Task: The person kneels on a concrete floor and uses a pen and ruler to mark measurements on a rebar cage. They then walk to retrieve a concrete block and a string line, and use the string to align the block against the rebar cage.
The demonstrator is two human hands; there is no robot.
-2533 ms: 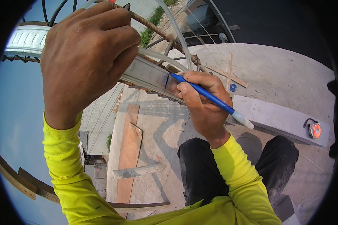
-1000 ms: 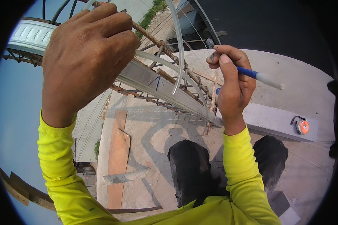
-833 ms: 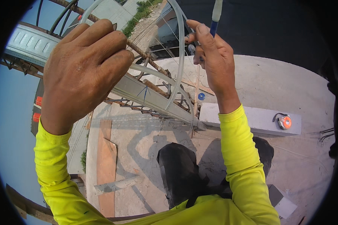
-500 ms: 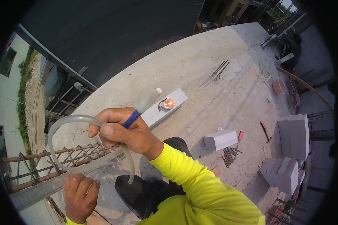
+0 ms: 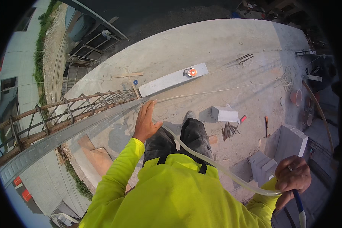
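My right hand (image 5: 292, 176), at the far right, is closed around a clear flexible tube (image 5: 220, 167). A blue section with a pale end (image 5: 299, 207) sticks out below that fist. From there the tube sags across my body to the thumb of my left hand (image 5: 145, 125). That hand has its fingers stretched out and the thumb apart, over the near end of a long metal channel (image 5: 85, 131). Whether its fingertips touch the channel or the tube, I cannot tell. A tied rebar cage (image 5: 66, 108) runs beside the channel.
A long grey block (image 5: 174, 80) carries an orange-and-white round item (image 5: 192, 72). Farther right lie a shorter block (image 5: 225, 113), several rods (image 5: 228, 130), a hammer (image 5: 266, 127) and stacked blocks (image 5: 290, 144). Buckets (image 5: 295, 98) stand at the right; boards (image 5: 97, 154) lie at the left.
My right hand has swung from the middle to the far right with the tube, drawing out its loop. My left hand has moved up and right, its curled fingers now straightened. The view has shifted.
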